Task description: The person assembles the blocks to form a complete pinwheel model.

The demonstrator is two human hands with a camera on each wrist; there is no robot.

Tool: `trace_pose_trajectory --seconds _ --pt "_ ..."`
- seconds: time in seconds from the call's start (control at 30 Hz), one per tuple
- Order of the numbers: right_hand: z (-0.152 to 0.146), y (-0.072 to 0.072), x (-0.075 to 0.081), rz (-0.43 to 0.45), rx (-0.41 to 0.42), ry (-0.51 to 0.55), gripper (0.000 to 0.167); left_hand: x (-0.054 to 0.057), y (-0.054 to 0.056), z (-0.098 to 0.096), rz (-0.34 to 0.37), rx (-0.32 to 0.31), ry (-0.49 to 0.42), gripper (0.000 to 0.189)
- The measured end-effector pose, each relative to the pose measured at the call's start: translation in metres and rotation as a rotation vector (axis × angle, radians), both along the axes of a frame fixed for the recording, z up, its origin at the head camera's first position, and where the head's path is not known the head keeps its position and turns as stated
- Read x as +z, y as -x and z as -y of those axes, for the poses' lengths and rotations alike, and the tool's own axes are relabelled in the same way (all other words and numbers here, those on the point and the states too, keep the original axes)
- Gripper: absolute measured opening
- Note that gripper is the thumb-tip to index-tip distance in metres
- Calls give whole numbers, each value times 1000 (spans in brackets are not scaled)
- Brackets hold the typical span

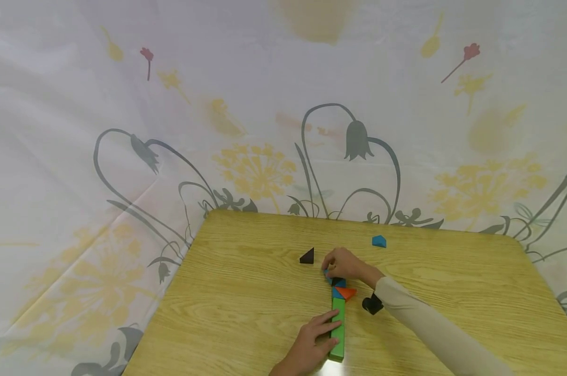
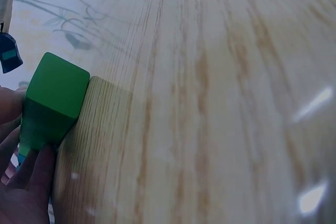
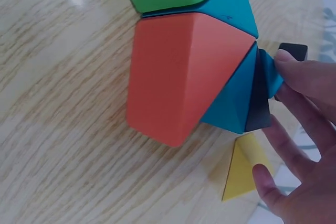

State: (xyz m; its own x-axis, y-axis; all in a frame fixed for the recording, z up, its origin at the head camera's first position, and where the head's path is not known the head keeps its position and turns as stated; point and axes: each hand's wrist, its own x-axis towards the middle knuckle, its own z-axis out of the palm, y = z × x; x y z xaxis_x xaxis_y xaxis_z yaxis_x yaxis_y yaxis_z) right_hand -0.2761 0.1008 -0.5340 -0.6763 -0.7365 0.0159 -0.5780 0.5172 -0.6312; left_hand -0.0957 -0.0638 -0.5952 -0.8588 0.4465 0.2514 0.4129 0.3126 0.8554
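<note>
My left hand rests its fairly straight fingers on a long green bar, whose near end fills part of the left wrist view. Beyond the bar lies a row of blocks: a blue one, an orange one, another blue one and a thin dark one. At the row's far end my right hand pinches a small blue block against the dark piece. A yellow block shows by its lower fingers; whether they touch it I cannot tell.
A black triangular block lies left of the right hand. Farther back is a blue block. Black pieces sit beside the right sleeve. A flower-printed cloth hangs behind the wooden table.
</note>
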Motion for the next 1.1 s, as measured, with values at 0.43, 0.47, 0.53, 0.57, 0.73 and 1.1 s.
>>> trace_pose_trajectory --seconds 0.43,0.47,0.53,0.57,0.73,1.1 --pt "-1 -5 0 36 29 18 11 3 -2 -1 20 -2 -8 39" --pt "-1 -6 1 36 30 17 11 3 -2 0 20 -3 -9 39" --pt "-1 -7 1 34 32 19 11 3 -2 0 20 -6 -14 39" --pt "-1 -7 2 31 32 19 11 2 -2 0 19 -8 -17 39" --pt "-1 -8 2 21 32 8 11 2 -1 0 11 -13 -25 40" --pt "0 -10 1 1 27 -11 11 3 -1 1 13 -15 -22 39"
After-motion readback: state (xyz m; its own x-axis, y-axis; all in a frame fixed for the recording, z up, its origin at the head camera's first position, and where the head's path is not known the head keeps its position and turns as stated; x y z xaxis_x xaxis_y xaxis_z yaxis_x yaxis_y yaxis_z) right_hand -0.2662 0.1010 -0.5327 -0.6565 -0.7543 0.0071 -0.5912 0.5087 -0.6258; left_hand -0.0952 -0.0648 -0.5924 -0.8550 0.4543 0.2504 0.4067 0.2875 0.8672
